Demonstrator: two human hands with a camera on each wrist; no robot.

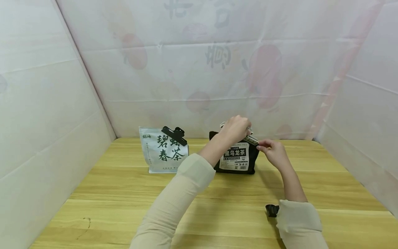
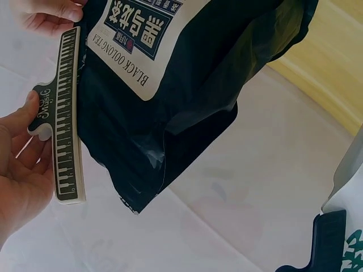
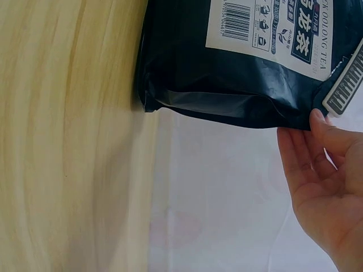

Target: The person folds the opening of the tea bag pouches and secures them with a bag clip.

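A black oolong tea bag with a cream label stands upright on the table. At its folded top edge is a bag clip printed with piano keys and the word "Music". My left hand pinches this clip's handles between thumb and fingers, as the left wrist view shows. The clip's long bar lies along the bag's top, slanting down to the right in the head view. With thumb and fingers, my right hand pinches the bag's upper right corner, close by the clip's end.
To the left stands a white tea bag with green characters, a black clip across its upper right corner. Another black clip lies on the wooden table beside my right sleeve. Printed cloth walls enclose the back and sides.
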